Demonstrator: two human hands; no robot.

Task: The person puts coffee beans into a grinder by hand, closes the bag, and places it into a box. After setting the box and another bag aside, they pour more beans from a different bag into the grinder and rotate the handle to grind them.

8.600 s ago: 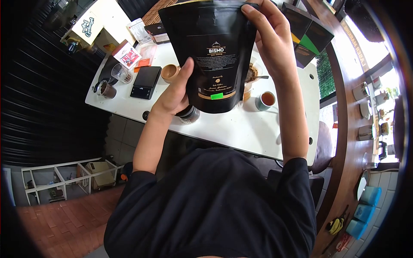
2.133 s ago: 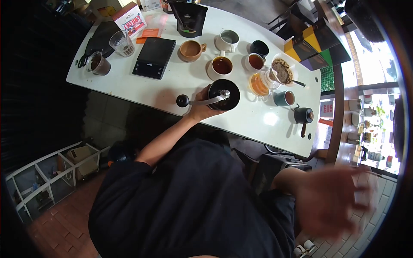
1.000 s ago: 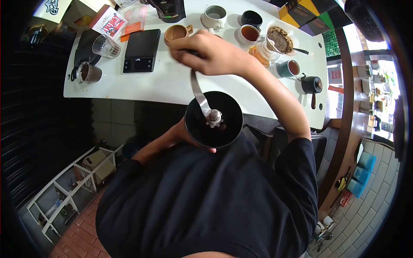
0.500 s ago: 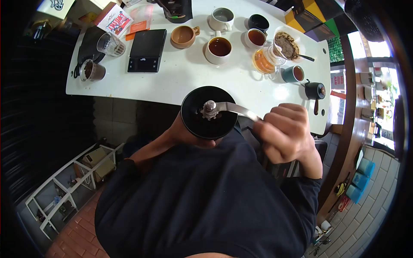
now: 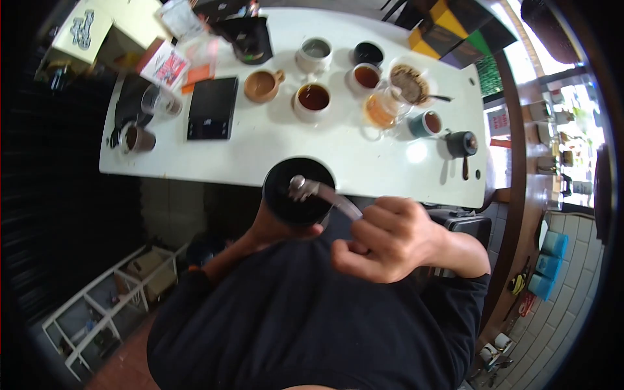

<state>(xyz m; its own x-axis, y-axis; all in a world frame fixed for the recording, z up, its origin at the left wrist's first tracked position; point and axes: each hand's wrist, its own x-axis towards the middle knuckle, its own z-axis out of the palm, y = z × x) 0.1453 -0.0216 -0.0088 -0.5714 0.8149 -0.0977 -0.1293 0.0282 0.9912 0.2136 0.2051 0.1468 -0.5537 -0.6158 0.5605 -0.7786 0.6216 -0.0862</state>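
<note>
A manual coffee grinder point(image 5: 281, 207) with a wide black top stands upright in front of my body, just off the table's near edge. My left hand point(image 5: 276, 229) wraps around its body from below and the left, mostly hidden by the black top. The metal crank point(image 5: 337, 199) runs from the central knob out to the right and down. My right hand point(image 5: 393, 240) is closed at the crank's outer end; the fingers cover the grip itself. What lies inside the dark top is too blurred to make out.
On the white table point(image 5: 195, 161) are a black scale point(image 5: 212, 107), a brown cup point(image 5: 262, 86), a white cup of dark liquid point(image 5: 313, 103), a glass server point(image 5: 380, 112), a dripper with grounds point(image 5: 411, 83), a teal cup point(image 5: 426, 123) and a small dark pot point(image 5: 461, 144).
The crank has swung, its outer end and my right hand now lower and further left. The grinder sits slightly left and lower in view, and the table appears shifted as my head moved.
</note>
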